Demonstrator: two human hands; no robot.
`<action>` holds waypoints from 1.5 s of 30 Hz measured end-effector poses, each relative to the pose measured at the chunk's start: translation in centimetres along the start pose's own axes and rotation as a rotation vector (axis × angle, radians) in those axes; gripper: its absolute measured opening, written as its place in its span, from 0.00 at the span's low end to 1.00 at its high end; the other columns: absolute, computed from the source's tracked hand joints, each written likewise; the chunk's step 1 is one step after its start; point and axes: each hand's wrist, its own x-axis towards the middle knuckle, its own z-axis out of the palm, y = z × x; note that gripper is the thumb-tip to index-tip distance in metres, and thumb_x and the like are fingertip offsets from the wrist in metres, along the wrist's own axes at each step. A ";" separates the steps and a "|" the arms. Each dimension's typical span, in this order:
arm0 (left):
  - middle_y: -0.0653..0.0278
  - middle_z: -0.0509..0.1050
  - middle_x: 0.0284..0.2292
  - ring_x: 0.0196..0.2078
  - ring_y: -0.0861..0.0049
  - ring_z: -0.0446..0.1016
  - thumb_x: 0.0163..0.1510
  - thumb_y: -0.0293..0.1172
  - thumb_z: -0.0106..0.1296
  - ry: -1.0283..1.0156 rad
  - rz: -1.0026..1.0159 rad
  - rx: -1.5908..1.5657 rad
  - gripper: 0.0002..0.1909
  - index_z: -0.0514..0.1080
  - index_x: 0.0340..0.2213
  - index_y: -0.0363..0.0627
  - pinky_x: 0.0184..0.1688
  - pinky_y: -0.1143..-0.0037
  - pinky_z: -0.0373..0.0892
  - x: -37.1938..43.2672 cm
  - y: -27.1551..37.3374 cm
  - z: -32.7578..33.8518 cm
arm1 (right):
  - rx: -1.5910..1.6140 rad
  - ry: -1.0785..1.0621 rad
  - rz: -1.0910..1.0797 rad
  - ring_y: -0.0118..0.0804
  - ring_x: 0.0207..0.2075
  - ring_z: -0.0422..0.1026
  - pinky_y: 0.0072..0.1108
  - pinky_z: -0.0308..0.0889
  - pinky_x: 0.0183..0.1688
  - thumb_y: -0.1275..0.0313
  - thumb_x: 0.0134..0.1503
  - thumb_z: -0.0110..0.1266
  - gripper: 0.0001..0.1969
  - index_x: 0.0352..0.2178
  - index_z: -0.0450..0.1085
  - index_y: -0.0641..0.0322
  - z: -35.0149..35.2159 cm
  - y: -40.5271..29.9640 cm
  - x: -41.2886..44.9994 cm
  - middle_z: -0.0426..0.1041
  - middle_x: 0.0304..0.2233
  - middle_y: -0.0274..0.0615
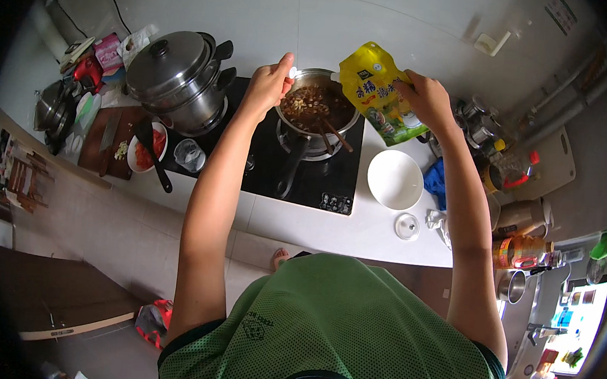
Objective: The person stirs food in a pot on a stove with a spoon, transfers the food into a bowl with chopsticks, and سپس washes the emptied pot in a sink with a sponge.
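Observation:
My left hand [269, 88] is raised at the left rim of the pan, with a small white cap [292, 72] pinched between thumb and fingers. In my right hand [427, 99] is a yellow and green seasoning pouch [376, 97] bearing writing. It is tilted, and its white spout [335, 77] points left over the pan's right side. The long-handled saucepan [358, 120] stands on the stove and holds brown liquid with chopped bits [307, 104]. A pair of wooden chopsticks [337, 135] leans in it. I cannot see anything flowing from the spout.
A black glass cooktop [325, 185] carries a lidded steamer pot [176, 83] and a glass [190, 155]. Further left are a bowl of red pieces [150, 150], a black spatula [153, 155] and a cutting board [92, 131] with a knife [110, 130]. Rightward sit a white bowl [395, 179] and glass lid [407, 227].

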 end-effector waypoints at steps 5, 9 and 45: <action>0.72 0.59 0.13 0.13 0.88 0.55 0.52 0.55 0.39 0.002 0.001 0.023 0.27 0.64 0.17 0.42 0.14 0.84 0.53 -1.0 -1.4 -1.4 | -0.093 -0.094 0.004 0.44 0.25 0.71 0.30 0.66 0.29 0.60 0.51 0.45 0.13 0.31 0.69 0.55 1.4 -0.3 1.5 0.72 0.22 0.41; 0.72 0.59 0.13 0.14 0.88 0.56 0.52 0.55 0.39 0.025 -0.024 0.012 0.27 0.64 0.18 0.42 0.14 0.84 0.53 -1.6 -1.8 -2.0 | -0.135 -0.111 -0.007 0.43 0.27 0.72 0.31 0.66 0.30 0.59 0.51 0.44 0.13 0.30 0.69 0.54 2.3 -0.8 1.9 0.72 0.23 0.41; 0.73 0.63 0.16 0.16 0.90 0.59 0.55 0.47 0.40 -0.068 0.005 -0.043 0.20 0.65 0.22 0.42 0.15 0.86 0.56 -1.1 -2.2 -1.1 | -0.040 -0.101 0.128 0.46 0.28 0.72 0.30 0.66 0.31 0.60 0.50 0.46 0.14 0.30 0.70 0.58 2.9 0.7 1.4 0.73 0.25 0.46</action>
